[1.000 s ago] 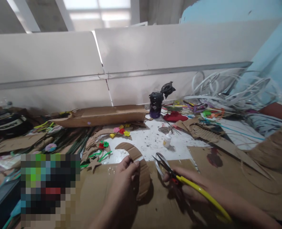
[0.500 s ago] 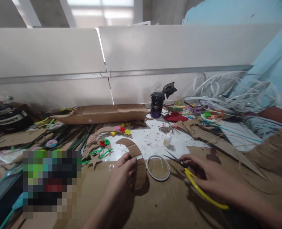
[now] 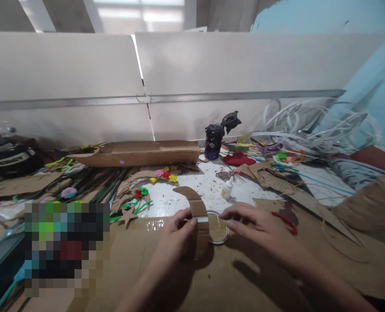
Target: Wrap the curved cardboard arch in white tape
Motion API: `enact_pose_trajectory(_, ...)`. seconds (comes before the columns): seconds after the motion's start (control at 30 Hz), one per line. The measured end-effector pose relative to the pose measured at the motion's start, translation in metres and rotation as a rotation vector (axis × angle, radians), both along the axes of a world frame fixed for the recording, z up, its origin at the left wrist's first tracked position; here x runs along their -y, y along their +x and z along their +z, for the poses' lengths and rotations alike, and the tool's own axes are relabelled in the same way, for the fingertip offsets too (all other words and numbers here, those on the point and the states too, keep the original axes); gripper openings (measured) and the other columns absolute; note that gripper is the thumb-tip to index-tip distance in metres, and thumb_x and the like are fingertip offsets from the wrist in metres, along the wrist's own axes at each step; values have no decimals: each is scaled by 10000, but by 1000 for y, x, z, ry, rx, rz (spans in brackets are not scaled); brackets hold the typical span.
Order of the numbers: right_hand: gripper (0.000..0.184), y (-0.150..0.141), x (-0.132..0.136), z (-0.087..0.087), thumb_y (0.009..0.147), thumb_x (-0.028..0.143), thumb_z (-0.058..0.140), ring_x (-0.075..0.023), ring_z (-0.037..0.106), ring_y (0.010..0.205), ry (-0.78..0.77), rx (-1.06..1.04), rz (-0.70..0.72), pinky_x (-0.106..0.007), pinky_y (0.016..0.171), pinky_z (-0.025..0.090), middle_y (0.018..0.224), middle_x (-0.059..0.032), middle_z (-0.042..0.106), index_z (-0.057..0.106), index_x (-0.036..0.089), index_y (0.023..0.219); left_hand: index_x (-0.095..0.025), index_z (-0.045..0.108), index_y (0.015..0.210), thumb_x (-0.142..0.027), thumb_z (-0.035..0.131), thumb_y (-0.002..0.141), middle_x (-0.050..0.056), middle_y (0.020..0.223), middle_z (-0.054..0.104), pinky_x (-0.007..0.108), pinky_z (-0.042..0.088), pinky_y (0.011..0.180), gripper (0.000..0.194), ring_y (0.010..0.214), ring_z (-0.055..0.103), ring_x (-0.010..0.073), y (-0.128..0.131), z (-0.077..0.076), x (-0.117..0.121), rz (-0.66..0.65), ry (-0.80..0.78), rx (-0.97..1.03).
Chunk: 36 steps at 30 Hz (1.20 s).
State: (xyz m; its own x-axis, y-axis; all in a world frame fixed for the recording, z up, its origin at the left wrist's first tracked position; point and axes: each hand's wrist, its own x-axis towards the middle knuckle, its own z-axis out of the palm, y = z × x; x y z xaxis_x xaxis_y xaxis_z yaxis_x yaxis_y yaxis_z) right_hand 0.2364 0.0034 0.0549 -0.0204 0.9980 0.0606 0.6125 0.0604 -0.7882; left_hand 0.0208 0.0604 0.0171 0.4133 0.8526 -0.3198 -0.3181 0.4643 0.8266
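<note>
Our left fingers [image 3: 186, 222] close around the corrugated cardboard strip [image 3: 197, 207], pinching it upright near a pale band that is probably clear tape. Our right fingers [image 3: 236, 212] lie extended and slightly spread, resting over the roll of clear tape [image 3: 219, 229] without gripping it; the roll sits just beside the strip. Our left hand [image 3: 174, 238] and right hand [image 3: 260, 229] work close together above a brown cardboard sheet [image 3: 137, 255].

The arched strip looks light, and stiff along its ribs, but we judge it could crease if bent across them, so the middle near the band seems the safest hold. The roll's smooth rim may slip, so its outer edge looks the better place to hold.

Beyond our hands lie a small white glue bottle [image 3: 227, 188], foam flowers [image 3: 164, 174] and a cardboard star [image 3: 127, 219].
</note>
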Motion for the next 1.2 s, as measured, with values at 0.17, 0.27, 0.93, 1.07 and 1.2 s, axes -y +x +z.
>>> enact_pose_trajectory(0.17, 314, -31, -26, -23, 842, 505, 735, -194, 584, 694, -166, -315, 21, -304, 615, 414, 745, -23, 660, 671, 199, 809, -174, 800, 988, -319, 906, 701, 142, 963, 770, 344, 538, 779, 338, 907, 720, 286, 1, -7, -2, -10, 56, 76)
enact_pose_trajectory(0.27, 403, -34, -29, -36, 781, 546, 805, -162, 539, 622, -256, -563, -12, -284, 573, 402, 668, 10, 583, 603, 200, 748, -164, 783, 996, -325, 916, 687, 126, 907, 757, 327, 528, 733, 373, 827, 713, 256, 2, -6, 0, -6, 4, 84)
enact_pose_trajectory(0.93, 372, -42, -26, -37, 777, 475, 802, -130, 446, 586, -187, -607, -52, -272, 547, 336, 616, 45, 507, 560, 205, 693, -186, 659, 755, -375, 927, 677, -21, 590, 552, 221, 346, 501, 337, 495, 445, 90, -6, -18, -3, -28, -5, -24)
enact_pose_trajectory(1.07, 310, -39, -29, -27, 830, 489, 747, -169, 547, 647, -149, -487, -9, -296, 592, 401, 689, 7, 611, 644, 203, 766, -205, 652, 839, -414, 876, 739, -24, 608, 559, 219, 356, 500, 323, 502, 474, 104, -9, -8, -3, -17, -24, 32)
enact_pose_trajectory(1.2, 236, -21, -39, -18, 963, 403, 600, -239, 661, 924, 33, -150, 91, -367, 837, 472, 964, -59, 753, 749, 220, 954, -208, 657, 850, -386, 867, 732, -13, 696, 622, 216, 419, 533, 299, 570, 556, 125, -22, 13, -8, 116, 71, -96)
